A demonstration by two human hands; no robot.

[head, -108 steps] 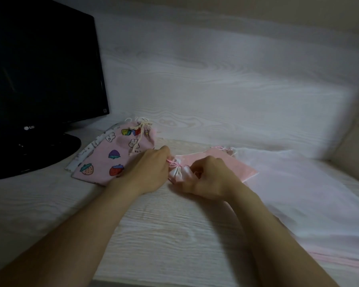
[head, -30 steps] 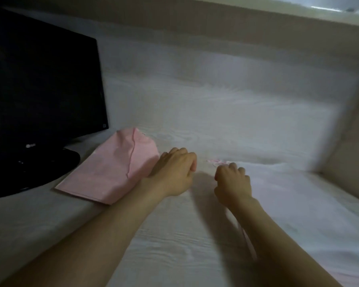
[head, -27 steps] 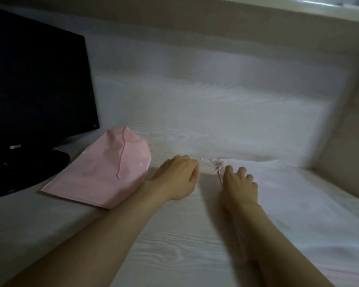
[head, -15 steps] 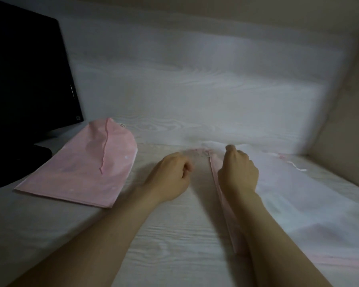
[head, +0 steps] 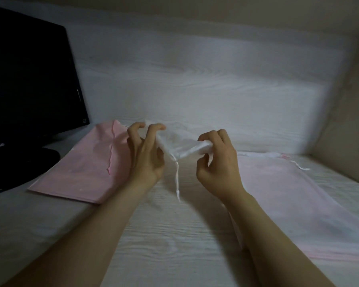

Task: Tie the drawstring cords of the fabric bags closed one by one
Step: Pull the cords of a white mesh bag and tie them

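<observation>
Head view showed a small white bag held up off the desk, stretched between the two hands. The left hand had its fingers bent like a claw around the bag's left end; the thumb was hidden, so how firm that hold was could not be told. The right hand pinched the bag's right end between the thumb and curled fingers. A single cord hung straight down from the bag's lower edge, below and between the two sets of fingertips, touched by neither hand. Its tip ended just above the desk. Whether a second cord end came out of the bag could not be made out.

To the left of the left fingers, a pink bag lay flat on the desk, partly behind that hand. To the right of the right fingers, a large pale bag lay spread out, with a thin white cord trailing from its far edge. Further left, beyond the pink bag, stood a dark monitor.

By my judgement the tying of this bag had not begun: the mouth needed gathering and the cord taking up. The danger lay in the change of grip. Either hand had to let go of the cloth to reach the hanging cord, and the limp, light bag could sag or drop from the other. Pulling on one end alone could also draw the cord through its channel instead of closing the mouth
</observation>
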